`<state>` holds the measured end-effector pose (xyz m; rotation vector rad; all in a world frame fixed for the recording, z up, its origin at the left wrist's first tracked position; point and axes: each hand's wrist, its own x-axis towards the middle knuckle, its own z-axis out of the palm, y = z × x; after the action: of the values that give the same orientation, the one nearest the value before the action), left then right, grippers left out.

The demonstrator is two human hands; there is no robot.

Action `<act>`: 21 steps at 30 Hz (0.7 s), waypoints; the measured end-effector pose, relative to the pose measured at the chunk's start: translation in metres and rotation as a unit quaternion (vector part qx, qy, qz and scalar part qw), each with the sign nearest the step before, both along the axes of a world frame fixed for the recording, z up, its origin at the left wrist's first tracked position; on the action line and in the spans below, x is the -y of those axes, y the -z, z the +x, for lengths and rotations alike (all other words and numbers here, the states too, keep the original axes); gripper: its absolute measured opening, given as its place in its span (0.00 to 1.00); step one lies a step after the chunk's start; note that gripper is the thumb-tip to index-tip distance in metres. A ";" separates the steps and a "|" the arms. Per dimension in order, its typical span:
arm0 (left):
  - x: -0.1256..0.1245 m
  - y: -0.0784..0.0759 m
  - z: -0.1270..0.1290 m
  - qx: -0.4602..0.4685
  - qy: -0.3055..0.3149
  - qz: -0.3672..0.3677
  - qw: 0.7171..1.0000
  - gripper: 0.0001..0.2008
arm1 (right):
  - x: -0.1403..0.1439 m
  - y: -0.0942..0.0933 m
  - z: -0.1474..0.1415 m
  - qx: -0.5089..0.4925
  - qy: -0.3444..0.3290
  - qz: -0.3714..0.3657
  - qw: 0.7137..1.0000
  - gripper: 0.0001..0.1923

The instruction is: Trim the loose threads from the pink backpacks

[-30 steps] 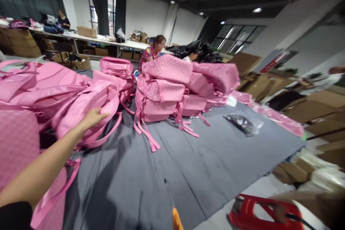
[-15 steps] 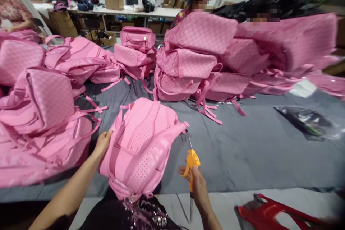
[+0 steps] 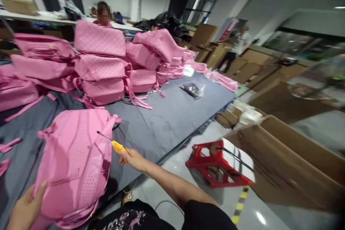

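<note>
A pink backpack (image 3: 67,151) lies in front of me on the grey cloth, with its padded back panel and shoulder straps facing up. My left hand (image 3: 28,205) grips its lower left edge, thumb on top and fingers partly hidden. In my right hand (image 3: 132,158) is a yellow tool (image 3: 118,147) with a thin metal stem and dark tip; it looks like a long-necked lighter. Its tip hovers over the right shoulder strap; whether it touches the strap I cannot tell.
Pink backpacks (image 3: 99,68) are stacked along the table's far side. A plastic-bagged dark item (image 3: 192,89) lies on the grey cloth (image 3: 161,115). On the floor to the right are a red stool (image 3: 207,165) and a large cardboard box (image 3: 283,165). Several people are farther back.
My view has swung to the right, bringing the stool and box into full sight. The yellow tool has come from beside the backpack to over its right strap. My left hand now grips lower down.
</note>
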<state>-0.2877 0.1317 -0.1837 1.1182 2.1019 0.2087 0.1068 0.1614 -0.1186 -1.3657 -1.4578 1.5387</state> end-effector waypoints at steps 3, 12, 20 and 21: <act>0.029 -0.056 0.019 0.309 -0.061 0.085 0.945 0.31 | 0.007 -0.004 -0.004 0.003 -0.059 -0.005 0.998 0.40; 0.034 -0.030 0.017 0.352 -0.397 0.234 0.814 0.29 | -0.075 -0.023 -0.046 0.221 -0.167 0.024 0.961 0.38; 0.020 -0.018 -0.004 0.543 -0.337 0.078 0.765 0.33 | -0.097 -0.062 -0.107 0.403 -0.316 0.009 0.859 0.27; 0.018 -0.014 -0.007 0.553 -0.332 0.057 0.762 0.35 | -0.095 -0.067 -0.109 0.428 -0.316 0.017 0.847 0.28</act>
<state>-0.2948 0.1136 -0.1694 0.0812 1.2568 1.0583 -0.0019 0.2566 -0.0518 -1.7657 -2.6843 1.2506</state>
